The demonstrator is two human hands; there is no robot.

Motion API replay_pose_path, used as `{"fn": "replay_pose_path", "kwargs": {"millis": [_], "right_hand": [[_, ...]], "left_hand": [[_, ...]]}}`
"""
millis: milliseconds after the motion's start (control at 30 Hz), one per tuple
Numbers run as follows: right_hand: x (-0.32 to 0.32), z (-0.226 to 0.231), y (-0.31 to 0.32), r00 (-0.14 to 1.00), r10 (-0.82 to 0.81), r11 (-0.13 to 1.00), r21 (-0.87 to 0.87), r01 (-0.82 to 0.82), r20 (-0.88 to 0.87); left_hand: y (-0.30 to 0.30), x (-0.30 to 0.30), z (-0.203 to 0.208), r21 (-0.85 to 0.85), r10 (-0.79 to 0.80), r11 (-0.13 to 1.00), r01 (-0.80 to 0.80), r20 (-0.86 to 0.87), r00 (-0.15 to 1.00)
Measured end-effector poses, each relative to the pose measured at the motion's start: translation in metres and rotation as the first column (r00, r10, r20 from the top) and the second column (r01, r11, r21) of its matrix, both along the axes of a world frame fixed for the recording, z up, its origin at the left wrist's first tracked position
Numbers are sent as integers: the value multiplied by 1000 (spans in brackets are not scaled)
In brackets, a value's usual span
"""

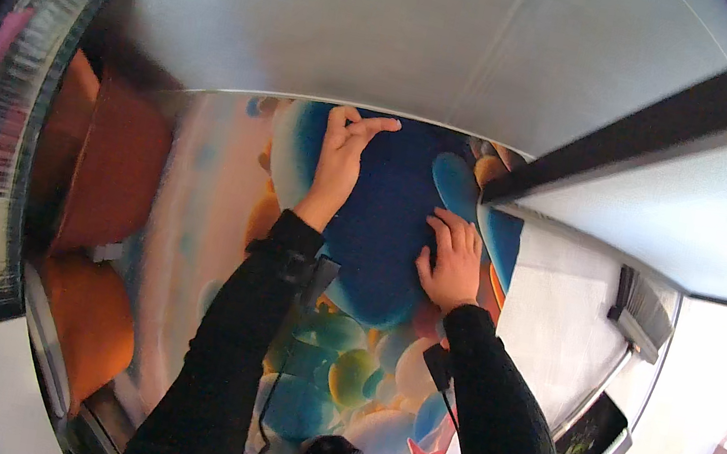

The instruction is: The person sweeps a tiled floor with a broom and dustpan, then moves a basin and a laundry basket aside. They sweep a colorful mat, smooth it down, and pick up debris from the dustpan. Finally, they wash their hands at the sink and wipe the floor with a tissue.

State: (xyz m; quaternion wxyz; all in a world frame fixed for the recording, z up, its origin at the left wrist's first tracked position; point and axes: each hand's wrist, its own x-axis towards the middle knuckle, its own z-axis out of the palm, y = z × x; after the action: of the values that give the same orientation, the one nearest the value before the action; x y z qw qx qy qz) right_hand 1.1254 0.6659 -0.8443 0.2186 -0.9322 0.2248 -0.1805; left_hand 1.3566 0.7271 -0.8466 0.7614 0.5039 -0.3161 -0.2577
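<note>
A colourful printed mat (384, 221), with a dark blue patch, bubble or pebble shapes and a pink starfish, is spread below me, its far edge by a pale wall panel. My left hand (342, 166) is at that far edge, one finger stretched to the right and others bent; nothing shows in it. On the right part of the dark blue patch rests my right hand (452, 263), palm down, fingers apart and slightly curved, holding nothing visible. Both black sleeves come in from below, with a small dark device and cable near each wrist.
The pale panel (321, 18) borders the mat's far side, and a dark post (629, 137) slants in on the right. Beyond the mat's right edge stand a broom (642, 312) and a dustpan (592, 439). Brown and orange seat-like shapes (87, 325) line the left.
</note>
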Motion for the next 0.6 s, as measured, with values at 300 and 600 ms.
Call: {"fn": "replay_pose_path", "kwargs": {"millis": [300, 600], "right_hand": [[-50, -1, 37, 984, -108, 952, 301, 61, 143], [-231, 61, 94, 981, 84, 906, 424, -2, -173]], "left_hand": [[14, -108, 101, -248, -585, 808, 535, -218, 781], [1, -224, 146, -62, -822, 565, 822, -118, 556]]}}
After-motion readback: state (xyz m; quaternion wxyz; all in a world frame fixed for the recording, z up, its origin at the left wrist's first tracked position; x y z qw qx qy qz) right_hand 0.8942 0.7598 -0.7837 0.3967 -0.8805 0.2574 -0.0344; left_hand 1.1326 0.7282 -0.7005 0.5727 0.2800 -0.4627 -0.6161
